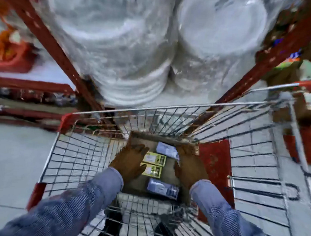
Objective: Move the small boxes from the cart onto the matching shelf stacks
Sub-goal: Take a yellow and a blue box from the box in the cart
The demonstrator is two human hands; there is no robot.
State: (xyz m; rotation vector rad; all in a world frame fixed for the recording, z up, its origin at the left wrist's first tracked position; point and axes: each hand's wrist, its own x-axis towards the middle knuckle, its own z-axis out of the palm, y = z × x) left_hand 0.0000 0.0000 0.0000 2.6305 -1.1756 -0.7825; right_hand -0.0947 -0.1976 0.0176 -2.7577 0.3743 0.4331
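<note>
I look down into a wire shopping cart [151,108] that holds an open brown carton [167,175]. Two yellow-green small boxes [155,158] [153,170] lie side by side in the carton's middle. One purple box [167,149] lies at its far end and another purple box [162,188] at its near end. My left hand [129,160] rests flat in the carton's left side with fingers apart, touching the yellow-green boxes. My right hand [190,166] covers the carton's right side, thumb by the far purple box; its grip is blurred.
Red shelf uprights [51,42] [265,57] stand right behind the cart, framing two plastic-wrapped stacks of white plates [119,50] [217,39]. A red panel [216,164] sits in the cart right of the carton. Grey floor [10,153] lies to the left.
</note>
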